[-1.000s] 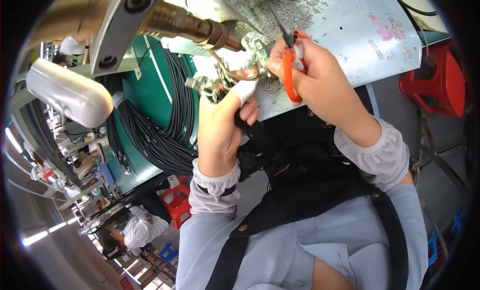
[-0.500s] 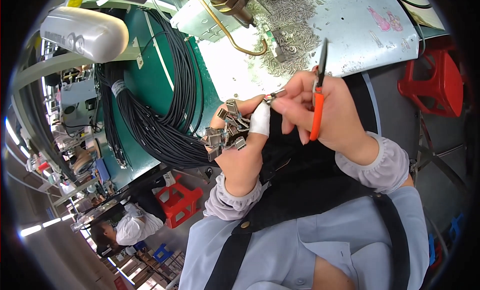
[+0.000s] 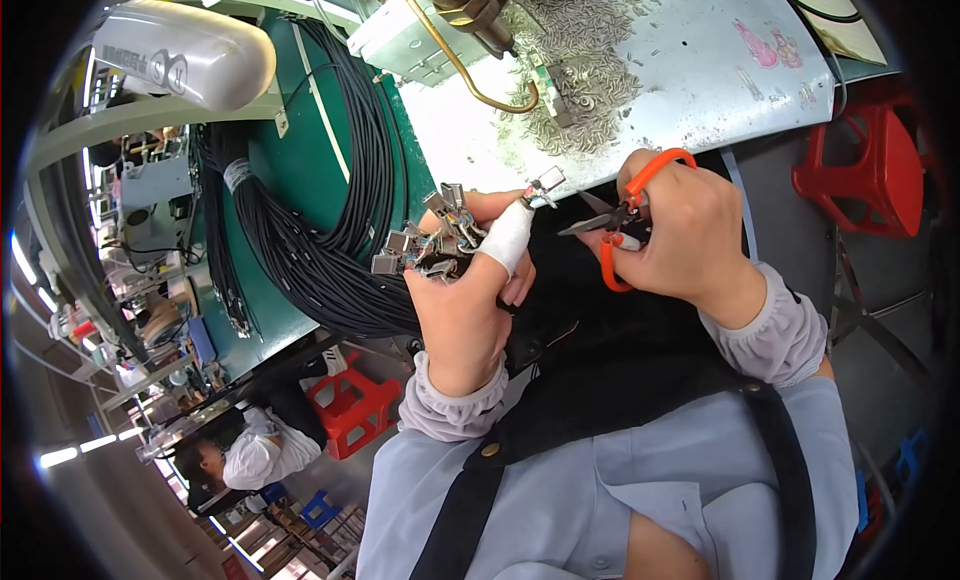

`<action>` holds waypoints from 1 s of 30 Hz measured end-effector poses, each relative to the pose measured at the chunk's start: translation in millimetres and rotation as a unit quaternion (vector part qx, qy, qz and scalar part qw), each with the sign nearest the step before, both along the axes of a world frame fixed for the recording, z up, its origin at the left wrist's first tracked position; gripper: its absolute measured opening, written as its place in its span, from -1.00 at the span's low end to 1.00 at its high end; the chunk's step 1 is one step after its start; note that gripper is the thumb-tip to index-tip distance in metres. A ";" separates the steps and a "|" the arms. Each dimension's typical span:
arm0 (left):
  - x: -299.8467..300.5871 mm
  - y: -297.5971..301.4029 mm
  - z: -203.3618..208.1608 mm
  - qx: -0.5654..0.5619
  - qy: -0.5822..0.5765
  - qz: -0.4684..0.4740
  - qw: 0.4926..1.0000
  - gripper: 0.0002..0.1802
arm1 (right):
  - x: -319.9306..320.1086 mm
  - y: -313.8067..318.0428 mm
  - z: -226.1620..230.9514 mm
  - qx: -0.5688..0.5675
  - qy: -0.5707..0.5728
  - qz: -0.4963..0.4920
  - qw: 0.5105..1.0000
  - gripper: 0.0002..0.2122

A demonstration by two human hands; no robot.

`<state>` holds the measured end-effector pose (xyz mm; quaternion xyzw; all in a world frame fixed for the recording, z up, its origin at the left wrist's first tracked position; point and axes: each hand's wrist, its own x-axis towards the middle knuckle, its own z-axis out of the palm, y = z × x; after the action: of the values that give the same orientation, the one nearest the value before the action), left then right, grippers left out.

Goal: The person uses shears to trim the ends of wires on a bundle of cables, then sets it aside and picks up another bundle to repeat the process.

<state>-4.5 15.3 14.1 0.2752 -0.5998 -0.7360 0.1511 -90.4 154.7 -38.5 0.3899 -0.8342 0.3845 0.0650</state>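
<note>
My left hand (image 3: 455, 315) is closed around several cables whose ends carry bare metal connectors (image 3: 400, 245). Between its thumb, wrapped in a white covering (image 3: 508, 238), and forefinger it pinches one cable end; a metal connector (image 3: 549, 180) with thin coloured wires sticks out past the fingertips. My right hand (image 3: 695, 230) grips scissors (image 3: 660, 164) with orange handles, fingers in the loops. Their dark blades stand spread, pointing left at the pinched connector but apart from it. The cables inside my left palm are hidden.
A thick coil of black cables (image 3: 310, 250) lies on the green table (image 3: 270, 110) at left. Ahead, a machine with a brass-coloured tube (image 3: 470, 85) stands by a heap of small metal pieces (image 3: 590, 90). Red stools (image 3: 865, 170) stand right and lower left; another person (image 3: 260, 455) sits lower left.
The scissors have swung round in my right hand from pointing upward to pointing left, and their blades are now spread. My right fingers have left the connector. My left hand has shifted slightly left.
</note>
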 end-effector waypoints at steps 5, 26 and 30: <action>0.0 1.1 3.9 0.029 0.018 -0.045 0.998 -0.91 | 2.7 -9.1 -10.4 -0.018 0.027 -0.056 0.998 -0.69; -3.1 4.5 -7.4 0.073 0.015 -0.014 0.997 -0.81 | 14.5 -12.3 -23.7 -0.148 -0.487 0.189 0.840 -0.75; -3.6 -4.0 -12.5 0.082 0.016 -0.023 0.996 -0.81 | 11.0 -3.3 -12.7 -0.154 -0.517 0.264 0.800 -0.76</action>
<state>-8.1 11.4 1.6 0.2615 -0.5407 -0.7904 0.1206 -79.4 151.4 -51.3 0.3232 -0.5386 0.6548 -0.4203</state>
